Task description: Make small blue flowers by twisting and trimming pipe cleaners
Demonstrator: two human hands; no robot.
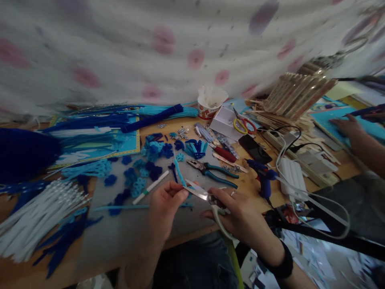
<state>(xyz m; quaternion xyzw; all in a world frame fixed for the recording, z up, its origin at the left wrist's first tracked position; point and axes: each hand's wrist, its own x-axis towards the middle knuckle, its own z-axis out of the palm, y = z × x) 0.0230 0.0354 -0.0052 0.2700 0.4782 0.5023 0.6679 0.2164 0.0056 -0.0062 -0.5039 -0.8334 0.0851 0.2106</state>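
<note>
Above the grey mat (99, 237), I pinched a light-blue strip (179, 172) with my left hand (167, 204) and grasped scissors (199, 192) with my right hand (237, 208).

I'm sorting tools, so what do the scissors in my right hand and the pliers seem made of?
Scissors: blades polished, likely steel, from their glint; pale, smooth handles, probably plastic. Pliers: greyish, dull-looking head, likely metal; teal, matte-looking grips, perhaps plastic or rubber.
</note>
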